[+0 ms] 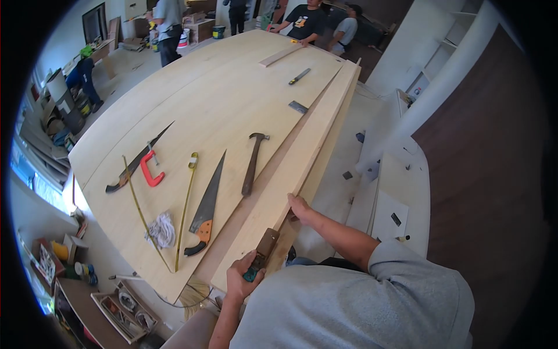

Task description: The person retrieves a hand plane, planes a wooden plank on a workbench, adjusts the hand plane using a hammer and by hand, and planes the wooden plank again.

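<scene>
My left hand (240, 276) is closed around the rear of a wooden hand plane (267, 244), which has a teal part under my fingers. The plane sits on the near end of a long pale board (290, 168) that runs away along the right side of the worktable. Further up, my right hand (298, 206) grips the board's right edge, thumb on top and the other fingers mostly hidden. A claw hammer (251, 166) lies just left of the board. Beside it is a handsaw (209, 200) with an orange and black handle.
On the plywood tabletop (133, 232) lie a second handsaw (136, 163), a red C-clamp (149, 168), a folding rule (186, 209), a rag (162, 228), a square (298, 107) and a chisel-like tool (300, 76). Several people stand beyond; one (305, 23) touches the far edge.
</scene>
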`<state>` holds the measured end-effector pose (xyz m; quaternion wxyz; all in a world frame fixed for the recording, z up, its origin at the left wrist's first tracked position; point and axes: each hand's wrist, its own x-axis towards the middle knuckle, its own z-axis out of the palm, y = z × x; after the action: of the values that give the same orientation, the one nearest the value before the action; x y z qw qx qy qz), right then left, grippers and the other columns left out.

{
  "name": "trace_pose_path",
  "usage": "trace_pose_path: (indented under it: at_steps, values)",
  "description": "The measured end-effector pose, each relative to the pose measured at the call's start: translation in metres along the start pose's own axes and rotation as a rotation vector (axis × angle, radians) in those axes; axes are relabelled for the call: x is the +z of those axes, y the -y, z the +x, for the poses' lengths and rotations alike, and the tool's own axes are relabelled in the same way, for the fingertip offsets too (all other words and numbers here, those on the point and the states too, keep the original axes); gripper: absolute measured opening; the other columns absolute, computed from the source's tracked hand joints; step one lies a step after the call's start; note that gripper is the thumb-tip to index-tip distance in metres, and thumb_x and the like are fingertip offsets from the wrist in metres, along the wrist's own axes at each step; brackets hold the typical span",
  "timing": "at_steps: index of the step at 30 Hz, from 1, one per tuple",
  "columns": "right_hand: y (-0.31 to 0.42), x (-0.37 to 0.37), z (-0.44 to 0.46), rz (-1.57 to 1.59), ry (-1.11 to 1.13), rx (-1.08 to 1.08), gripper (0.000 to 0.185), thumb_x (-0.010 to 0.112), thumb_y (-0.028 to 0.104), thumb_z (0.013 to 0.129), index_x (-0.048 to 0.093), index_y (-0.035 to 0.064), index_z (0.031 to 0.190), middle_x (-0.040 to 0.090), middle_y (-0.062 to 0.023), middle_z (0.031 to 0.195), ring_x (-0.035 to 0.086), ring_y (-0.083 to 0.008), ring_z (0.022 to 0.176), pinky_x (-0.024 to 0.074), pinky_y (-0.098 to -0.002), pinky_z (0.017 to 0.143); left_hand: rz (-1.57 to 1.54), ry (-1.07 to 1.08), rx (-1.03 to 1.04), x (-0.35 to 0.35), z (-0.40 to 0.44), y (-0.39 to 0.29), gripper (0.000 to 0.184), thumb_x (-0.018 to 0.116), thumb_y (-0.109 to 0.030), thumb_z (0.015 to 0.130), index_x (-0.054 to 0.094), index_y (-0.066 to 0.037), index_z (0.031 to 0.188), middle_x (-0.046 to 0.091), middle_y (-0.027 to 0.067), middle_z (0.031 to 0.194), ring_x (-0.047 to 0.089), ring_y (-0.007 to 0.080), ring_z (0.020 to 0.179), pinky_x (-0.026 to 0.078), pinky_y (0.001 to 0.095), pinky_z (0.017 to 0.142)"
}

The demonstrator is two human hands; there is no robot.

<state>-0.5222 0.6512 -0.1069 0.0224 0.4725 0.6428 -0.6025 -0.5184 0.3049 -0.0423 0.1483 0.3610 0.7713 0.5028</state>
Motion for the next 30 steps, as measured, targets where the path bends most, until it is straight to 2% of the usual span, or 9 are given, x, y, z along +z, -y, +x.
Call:
trace_pose_path:
  at_steps: [5, 8, 11, 12, 15, 18, 21, 25, 30]
  values:
    - [0.016, -0.023, 0.004, 0.032, 0.096, 0.046, 0.061, 0.055, 0.054, 0.097, 0.061, -0.0025, 0.12, 0.063, -0.0158, 0.107, 0.061, -0.0296, 0.097, 0.0534, -0.0525, 0.078, 0.09, 0.036, 0.101, 0.019, 0.048, -0.013, 0.059, 0.08, -0.021, 0.073, 0.066, -0.001, 0.127, 0.069, 0.0214, 0.122, 0.068, 0.0391, 0.093, 0.055, 0.0423, 0.088]
    - [0.039, -0.045, 0.026, 0.109, -0.037, 0.005, 0.057, 0.059, 0.055, 0.096, 0.064, -0.0004, 0.107, 0.062, -0.0109, 0.092, 0.061, -0.0243, 0.08, 0.0519, -0.0456, 0.063, 0.118, 0.076, 0.093, 0.033, 0.08, -0.031, 0.059, 0.08, -0.021, 0.073, 0.066, -0.001, 0.127, 0.069, 0.0215, 0.123, 0.068, 0.0394, 0.093, 0.055, 0.0419, 0.089]
    - [0.065, -0.087, 0.069, 0.318, -0.042, 0.004, 0.054, 0.058, 0.058, 0.096, 0.063, 0.0038, 0.093, 0.059, -0.0057, 0.078, 0.056, -0.0185, 0.063, 0.0429, -0.0379, 0.048, 0.158, 0.097, 0.092, 0.057, 0.117, -0.043, 0.059, 0.08, -0.02, 0.073, 0.066, 0.0, 0.126, 0.069, 0.022, 0.122, 0.067, 0.0389, 0.092, 0.053, 0.0414, 0.088]
    - [0.068, -0.105, 0.087, 0.416, 0.017, -0.002, 0.058, 0.056, 0.064, 0.095, 0.061, 0.0081, 0.084, 0.055, -0.0007, 0.068, 0.049, -0.0144, 0.051, 0.0323, -0.0315, 0.041, 0.155, 0.095, 0.103, 0.068, 0.131, -0.044, 0.058, 0.08, -0.02, 0.073, 0.066, 0.001, 0.125, 0.069, 0.0227, 0.121, 0.067, 0.0392, 0.091, 0.052, 0.0414, 0.088]
    - [0.077, -0.154, 0.14, 0.542, 0.07, 0.023, 0.065, 0.051, 0.072, 0.094, 0.062, 0.0076, 0.093, 0.058, -0.0034, 0.077, 0.055, -0.0173, 0.06, 0.0394, -0.0345, 0.047, 0.138, 0.067, 0.138, 0.105, 0.178, -0.046, 0.058, 0.081, -0.019, 0.073, 0.066, 0.003, 0.125, 0.07, 0.0227, 0.119, 0.066, 0.0381, 0.09, 0.051, 0.0411, 0.087]
    - [0.069, -0.195, 0.172, 0.472, 0.061, 0.026, 0.082, 0.04, 0.078, 0.094, 0.058, 0.0055, 0.129, 0.067, -0.0123, 0.11, 0.067, -0.0298, 0.099, 0.0534, -0.0476, 0.081, 0.126, 0.036, 0.091, 0.144, 0.239, -0.055, 0.058, 0.081, -0.016, 0.07, 0.067, 0.002, 0.124, 0.071, 0.0216, 0.117, 0.067, 0.0356, 0.087, 0.051, 0.0406, 0.087]
    - [0.049, -0.231, 0.186, 0.414, 0.186, 0.077, 0.089, 0.039, 0.078, 0.095, 0.051, 0.0023, 0.14, 0.061, -0.0162, 0.129, 0.062, -0.0327, 0.116, 0.0522, -0.0482, 0.09, 0.108, 0.023, 0.021, 0.182, 0.306, -0.063, 0.061, 0.081, -0.012, 0.07, 0.066, 0.002, 0.127, 0.073, 0.0191, 0.109, 0.067, 0.0318, 0.086, 0.052, 0.039, 0.086]
    - [0.028, -0.295, 0.176, 0.242, 0.363, 0.098, 0.092, 0.043, 0.075, 0.095, 0.045, -0.001, 0.147, 0.054, -0.0196, 0.142, 0.059, -0.0368, 0.123, 0.0493, -0.0512, 0.096, 0.082, 0.003, -0.025, 0.229, 0.39, -0.069, 0.062, 0.083, -0.013, 0.073, 0.065, 0.003, 0.13, 0.072, 0.0159, 0.099, 0.067, 0.0256, 0.088, 0.052, 0.0354, 0.085]
    - [-0.002, -0.369, 0.176, 0.256, 0.295, 0.194, 0.084, 0.054, 0.065, 0.096, 0.046, -0.0015, 0.146, 0.053, -0.0196, 0.141, 0.057, -0.0366, 0.125, 0.0485, -0.0492, 0.097, -0.128, -0.038, -0.075, 0.285, 0.472, -0.057, 0.061, 0.083, -0.013, 0.076, 0.063, 0.004, 0.131, 0.07, 0.0137, 0.1, 0.065, 0.0199, 0.093, 0.051, 0.033, 0.088]
